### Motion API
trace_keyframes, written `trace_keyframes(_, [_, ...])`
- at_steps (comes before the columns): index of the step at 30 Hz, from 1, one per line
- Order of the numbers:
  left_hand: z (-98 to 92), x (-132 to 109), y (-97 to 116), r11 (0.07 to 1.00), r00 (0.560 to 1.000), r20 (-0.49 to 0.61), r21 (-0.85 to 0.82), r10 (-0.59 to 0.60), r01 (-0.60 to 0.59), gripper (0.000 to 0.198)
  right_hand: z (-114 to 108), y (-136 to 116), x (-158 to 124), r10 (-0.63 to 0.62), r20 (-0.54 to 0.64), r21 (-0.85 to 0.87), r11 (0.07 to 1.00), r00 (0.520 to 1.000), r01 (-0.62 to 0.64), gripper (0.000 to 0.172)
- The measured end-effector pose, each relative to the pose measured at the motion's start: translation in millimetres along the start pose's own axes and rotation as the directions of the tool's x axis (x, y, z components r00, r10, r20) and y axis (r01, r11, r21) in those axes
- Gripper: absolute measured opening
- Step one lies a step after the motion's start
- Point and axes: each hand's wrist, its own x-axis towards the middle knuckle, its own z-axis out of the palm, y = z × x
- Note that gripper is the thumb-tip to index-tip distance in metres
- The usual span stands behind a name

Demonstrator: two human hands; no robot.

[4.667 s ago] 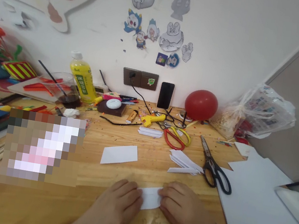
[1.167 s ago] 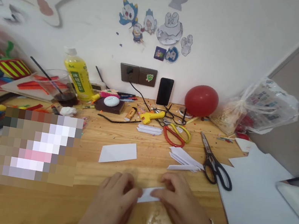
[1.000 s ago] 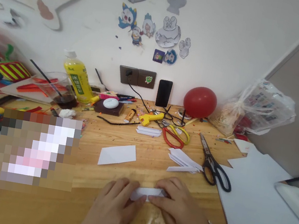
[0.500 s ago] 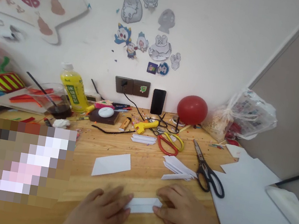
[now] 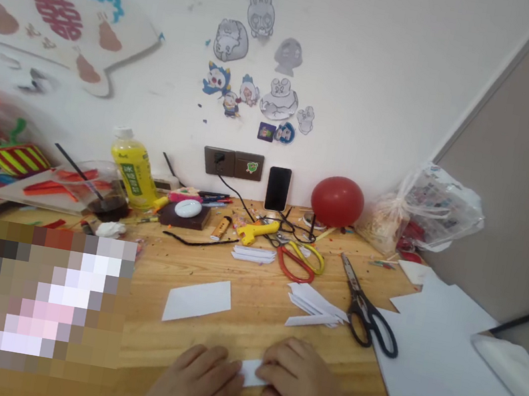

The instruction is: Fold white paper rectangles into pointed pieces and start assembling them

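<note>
A narrow folded strip of white paper [image 5: 251,373] lies on the wooden table near its front, mostly covered by my hands. My left hand [image 5: 202,387] is closed over its left end, fingers bent and pressed down. My right hand [image 5: 298,386] grips the right end with curled fingers, and only the middle of the strip shows. Beyond them lies a flat white paper rectangle [image 5: 199,300]. Farther right is a loose pile of folded paper strips [image 5: 314,306], touching the handles of black scissors [image 5: 367,310].
Red-and-yellow-handled scissors [image 5: 297,262], a yellow glue gun [image 5: 259,229] and a neat stack of folded strips [image 5: 253,254] lie farther back. A phone [image 5: 278,188], a red balloon [image 5: 337,201] and a yellow drink bottle [image 5: 133,169] stand near the wall. Large white sheets [image 5: 460,393] cover the right.
My hands have moved closer together along the strip and now cover more of it. The fingers press down where they earlier held the ends. The camera view has tilted slightly upward.
</note>
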Motion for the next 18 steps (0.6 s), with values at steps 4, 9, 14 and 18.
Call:
trace_keyframes(4, [-7.2,8,8,0.992,0.988,0.098,-0.031,-0.122,0.126,0.021,4,-2,3,0.085,-0.035,0.051,0.995,0.996,-0.083,0.01])
trace_keyframes(9, [-3.1,10,12,0.969,0.965,0.148,-0.087,-0.215,0.229,0.014,7,-6,2,0.082,-0.023,0.043,0.996,0.996,-0.081,0.012])
trace_keyframes(14, [3.5,8,13,0.969,0.953,0.19,-0.034,-0.235,0.246,0.017,8,-12,2,0.118,0.108,-0.022,0.993,0.987,-0.116,0.013])
trace_keyframes(18, [5.3,7,14,0.967,0.954,0.183,-0.052,-0.236,0.249,0.017,7,-13,3,0.177,0.1,-0.007,0.984,0.979,-0.177,0.019])
